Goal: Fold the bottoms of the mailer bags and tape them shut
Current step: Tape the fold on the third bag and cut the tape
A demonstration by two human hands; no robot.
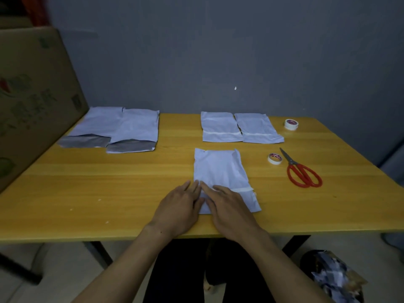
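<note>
**Work position.** The working mailer bag (219, 169) lies flat on the desk (109, 193), directly in front of the person and close to the desk's near edge. A strip of tape (242, 189) runs across it near its near end, where the edge of the folded bottom appears to lie.

**Hands.** The left hand (180, 207) and right hand (229, 206) rest side by side on the near left part of the working mailer bag. Both are spread flat, palms down and fingers straight, and they pinch nothing. The left hand lies partly over the bag's left edge. The right hand covers the left part of the tape strip. Judged purpose: flat pressure holds the fold closed and seats the tape on the film.

**Sorting.** Two finished bags (220, 127) lie side by side beyond the working mailer bag, each with a tape band. Two untaped bags (133, 132) lie beyond it to the left, with their grey flaps open. The separation probably keeps finished work apart from pending work.

**Tools.** A tape roll (275, 158) and the scissors (302, 172) sit just to the right of the working mailer bag, on the right hand's side. A second roll (291, 124) lies further beyond.

**Status.** By this layout, the third of five bags is in its taping step.
</note>
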